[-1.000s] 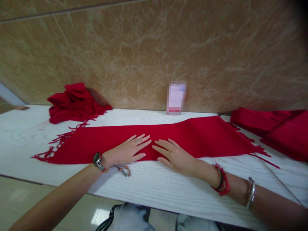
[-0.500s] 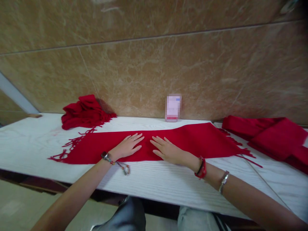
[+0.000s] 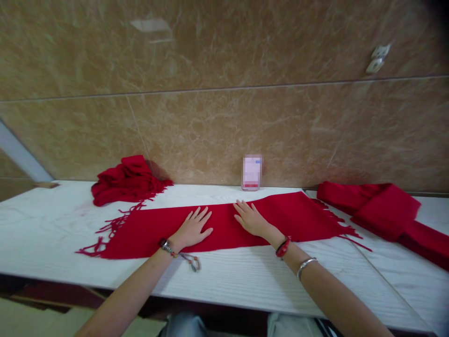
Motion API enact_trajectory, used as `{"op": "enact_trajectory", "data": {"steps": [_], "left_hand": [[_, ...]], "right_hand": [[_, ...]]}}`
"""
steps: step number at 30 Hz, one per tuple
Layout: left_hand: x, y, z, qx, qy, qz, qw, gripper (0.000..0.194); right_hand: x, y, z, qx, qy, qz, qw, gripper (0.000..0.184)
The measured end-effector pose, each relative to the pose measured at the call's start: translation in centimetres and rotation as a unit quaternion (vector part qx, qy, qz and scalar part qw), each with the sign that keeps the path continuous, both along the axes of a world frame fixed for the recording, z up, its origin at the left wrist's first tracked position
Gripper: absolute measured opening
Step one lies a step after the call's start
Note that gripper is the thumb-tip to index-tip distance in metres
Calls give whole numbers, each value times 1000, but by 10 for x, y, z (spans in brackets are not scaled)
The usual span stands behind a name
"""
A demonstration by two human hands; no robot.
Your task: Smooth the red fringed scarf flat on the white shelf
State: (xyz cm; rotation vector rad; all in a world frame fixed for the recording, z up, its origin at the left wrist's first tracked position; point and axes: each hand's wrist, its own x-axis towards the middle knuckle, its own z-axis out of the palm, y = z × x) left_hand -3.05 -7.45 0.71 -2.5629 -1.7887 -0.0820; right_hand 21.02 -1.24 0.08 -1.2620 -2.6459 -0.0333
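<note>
A red fringed scarf (image 3: 220,227) lies flat and lengthwise on the white wood-grain table (image 3: 238,271), its tassels at both ends. My left hand (image 3: 192,228) rests palm down on the scarf left of its middle, fingers spread. To the right of it, my right hand (image 3: 250,219) also lies flat on the cloth, fingertips near the scarf's far edge. Neither hand grips anything. The scarf's right half widens slightly, and its fringe reaches towards a second, folded red scarf (image 3: 379,208).
A crumpled red scarf (image 3: 124,180) sits at the back left against the brown tiled wall (image 3: 196,131). A blurred-out phone-like thing (image 3: 251,173) leans upright on the wall. A white socket (image 3: 377,58) is on the wall. A seam crosses the table at the right.
My right hand has slid right and away from me over the scarf, so the gap between my hands is wider. The view has tilted up, showing more wall. The scarf lies as before.
</note>
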Motion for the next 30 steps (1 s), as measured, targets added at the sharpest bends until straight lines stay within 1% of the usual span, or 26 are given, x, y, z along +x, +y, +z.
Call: {"op": "enact_trajectory", "data": {"steps": [3,5,8,12,15,17,20,22,23,25,28,30], "left_hand": [[1,-1,1,0,2,11,1000,63],[1,0,0,-3,2,17,1000,64],[1,1,-1,-6,0,24,1000,65],[1,3,-2,-9,-4,19,1000,64],[1,4,-1,-21,-5,19,1000,65],[2,4,1,-32,-4,23,999,67],[3,3,2,-37,-7,29,999,68],[4,2,2,-32,-9,36,999,69],[4,2,2,-29,-9,42,999,69],[4,1,2,-31,-7,57,998,72],[4,1,4,-46,-8,76,996,77],[2,2,4,-49,-13,75,996,79]], "right_hand": [[-16,-8,1,-12,12,82,996,48],[-22,-9,-1,-19,10,93,995,47],[-18,-3,-6,-17,10,40,999,48],[-3,8,-12,-12,21,-40,999,49],[4,8,-9,-16,32,-58,998,49],[3,2,-2,-23,41,-29,998,49],[-6,-10,8,-32,41,60,997,49],[-11,-17,10,-36,22,102,994,48],[-13,-18,9,-35,10,110,993,48],[-10,-16,6,-30,-10,99,995,48],[4,-8,-1,-21,-28,29,999,48],[9,-4,-1,-22,-28,-12,999,49]]}}
